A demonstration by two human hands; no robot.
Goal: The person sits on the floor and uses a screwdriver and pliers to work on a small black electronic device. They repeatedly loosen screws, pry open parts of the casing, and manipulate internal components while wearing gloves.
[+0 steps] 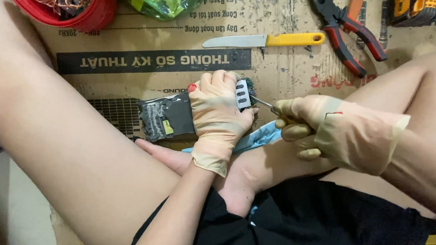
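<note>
So, going left to right: top left corner there's a red bowl (85,15) with a tangle of copper wire (65,2) in it, and next to that a crumpled green and yellow plastic bag (164,2). Everything sits on a flattened, scuffed-up cardboard sheet (285,79) used as a work mat. In the middle is the thing being worked on, a dark electronic module (165,118) wrapped in black with a small yellow label, lying flat on the cardboard just above the person's crossed bare legs. The left hand (217,115), in a beige rubber glove, is clamped down over the module's right end, fingers curled right around it, so a firm closed grip on the block. There's a white connector piece (242,94) with slots poking out just past the fingers. Right of that, a thin metal screwdriver (264,104) has its tip at the connector end, and the right hand (328,129), gloved too, is wrapped in a tight fist around its handle, which is mostly hidden inside the fist. A bit of light blue cloth (258,137) shows under the hands. Further up, a yellow-handled knife (266,40) lies flat, then red and black pliers (347,28), and a yellow and black power tool (418,0) in the top right corner.
</note>
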